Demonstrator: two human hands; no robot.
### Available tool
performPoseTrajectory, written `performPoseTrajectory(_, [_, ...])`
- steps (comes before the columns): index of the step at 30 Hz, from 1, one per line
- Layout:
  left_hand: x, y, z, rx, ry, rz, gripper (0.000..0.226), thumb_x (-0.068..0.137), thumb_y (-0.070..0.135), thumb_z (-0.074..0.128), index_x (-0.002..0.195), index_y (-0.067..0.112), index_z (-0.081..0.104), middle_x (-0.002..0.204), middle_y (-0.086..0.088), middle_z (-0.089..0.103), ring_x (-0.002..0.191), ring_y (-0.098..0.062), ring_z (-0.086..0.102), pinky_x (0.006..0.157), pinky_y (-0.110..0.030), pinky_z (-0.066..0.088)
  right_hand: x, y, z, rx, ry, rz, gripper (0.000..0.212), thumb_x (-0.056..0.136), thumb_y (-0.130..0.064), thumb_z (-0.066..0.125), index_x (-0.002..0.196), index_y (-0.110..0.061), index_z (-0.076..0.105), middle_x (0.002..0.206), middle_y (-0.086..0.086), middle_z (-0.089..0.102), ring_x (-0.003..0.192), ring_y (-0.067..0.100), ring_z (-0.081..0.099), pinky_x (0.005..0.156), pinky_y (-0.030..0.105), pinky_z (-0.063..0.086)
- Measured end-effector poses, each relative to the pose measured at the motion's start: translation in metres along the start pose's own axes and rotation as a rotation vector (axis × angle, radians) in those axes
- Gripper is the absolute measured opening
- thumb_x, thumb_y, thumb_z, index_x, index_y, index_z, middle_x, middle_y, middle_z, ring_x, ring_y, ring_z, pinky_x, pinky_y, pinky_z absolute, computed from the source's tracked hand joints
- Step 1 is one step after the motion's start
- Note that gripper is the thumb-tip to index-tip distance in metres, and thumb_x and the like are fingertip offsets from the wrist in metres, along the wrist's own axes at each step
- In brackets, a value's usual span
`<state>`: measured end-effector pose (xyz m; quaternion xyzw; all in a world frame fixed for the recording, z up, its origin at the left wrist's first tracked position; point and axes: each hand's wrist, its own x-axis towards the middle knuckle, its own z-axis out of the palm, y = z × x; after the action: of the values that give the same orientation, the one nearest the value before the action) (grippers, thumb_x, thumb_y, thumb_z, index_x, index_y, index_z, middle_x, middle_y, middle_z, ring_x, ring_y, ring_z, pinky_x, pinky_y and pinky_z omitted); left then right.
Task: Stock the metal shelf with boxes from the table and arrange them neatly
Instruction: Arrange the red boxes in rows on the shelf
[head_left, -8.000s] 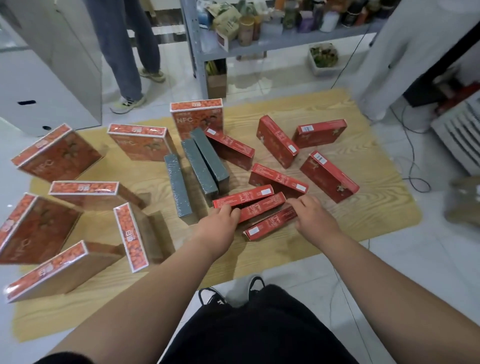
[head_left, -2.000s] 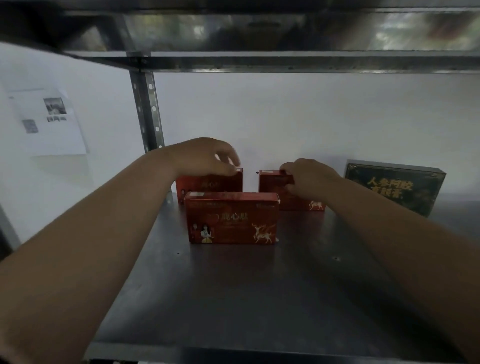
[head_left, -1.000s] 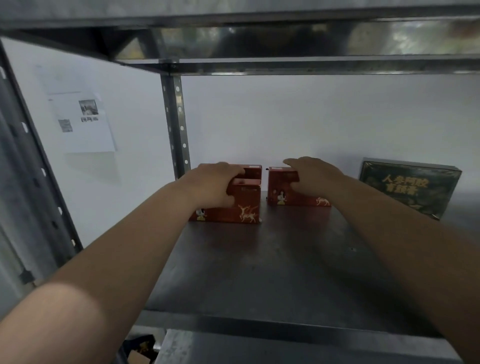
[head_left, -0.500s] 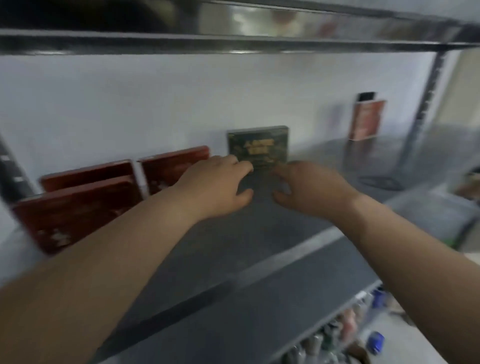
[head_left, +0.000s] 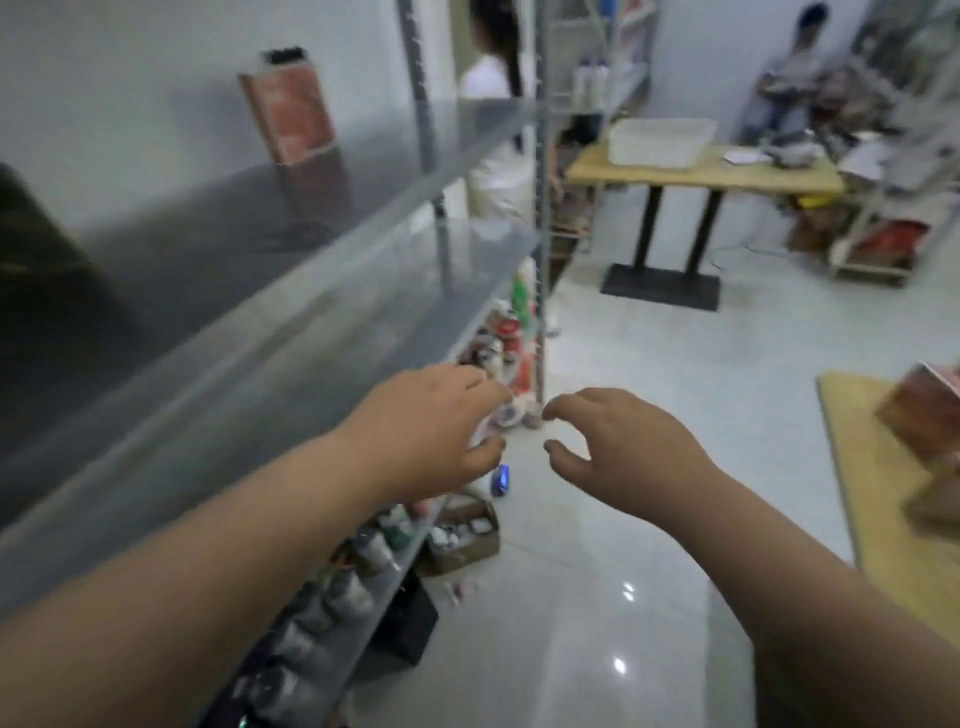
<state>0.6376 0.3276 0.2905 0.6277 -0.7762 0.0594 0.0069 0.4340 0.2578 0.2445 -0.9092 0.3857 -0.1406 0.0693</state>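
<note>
One red box (head_left: 288, 117) with a dark top edge stands upright at the back of the metal shelf (head_left: 218, 228), near its far upright post and against the white wall, its face pale red and blurred. A dark shape (head_left: 36, 249) at the frame's left edge sits on the same tier, too smeared to identify. At least two more boxes (head_left: 922, 410), reddish-brown and blurred, lie on the low wooden table (head_left: 857, 467) at the right edge, well apart from the shelf. The person's left hand (head_left: 431, 431) and right hand (head_left: 618, 447) hang side by side, past the shelf's front edge and over the glossy white floor (head_left: 649, 597). Both are empty, with fingers loosely curled and thumbs apart. Half a second earlier the same two hands reached over the shelf toward a dark green box, with three red boxes lined up to their left. Now the view has swung right, those three red boxes have left the frame, and the hands have come off the shelf. A lower tier holds a crowded row of bottles and jars (head_left: 332, 587), too many and too blurred to count. One open cardboard carton (head_left: 462, 535) sits on the floor beside it. Farther back, a second table (head_left: 727, 174) carries one white tub (head_left: 657, 140). Two people (head_left: 488, 62) are visible beyond, one standing past the shelf and one seated at the far right.
</note>
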Motion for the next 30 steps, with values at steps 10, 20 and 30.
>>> performPoseTrajectory(10, [0.117,0.174,0.146,-0.193,-0.309,0.375,0.047,0.094,0.051,0.043,0.138,0.035,0.045,0.131,0.010,0.055,0.121,-0.016,0.051,0.094,-0.035,0.045,-0.165,0.151,0.065,0.105,-0.257,0.606,0.038,0.096,-0.044,0.047,0.130,-0.029,0.054,0.121,-0.004,0.061,0.113,0.018,0.055,0.083,0.035,0.050])
performPoseTrajectory(20, [0.174,0.311,0.203,-0.278,-0.512,0.954,0.044,0.096,0.049,0.044,0.138,0.036,0.047,0.132,0.016,0.054,0.120,-0.008,0.051,0.089,-0.029,0.048,-0.291,0.165,0.087,0.192,-0.213,1.281,0.032,0.093,-0.040,0.049,0.120,-0.024,0.059,0.103,-0.003,0.060,0.098,0.023,0.059,0.067,0.034,0.044])
performPoseTrajectory(30, [0.160,0.460,0.209,-0.233,-0.572,1.401,0.044,0.093,0.044,0.052,0.135,0.032,0.048,0.125,0.009,0.058,0.104,-0.013,0.059,0.080,-0.035,0.053,-0.400,0.117,0.093,0.255,0.099,1.886,0.039,0.091,-0.043,0.053,0.127,-0.028,0.058,0.127,-0.003,0.060,0.112,0.020,0.058,0.084,0.036,0.052])
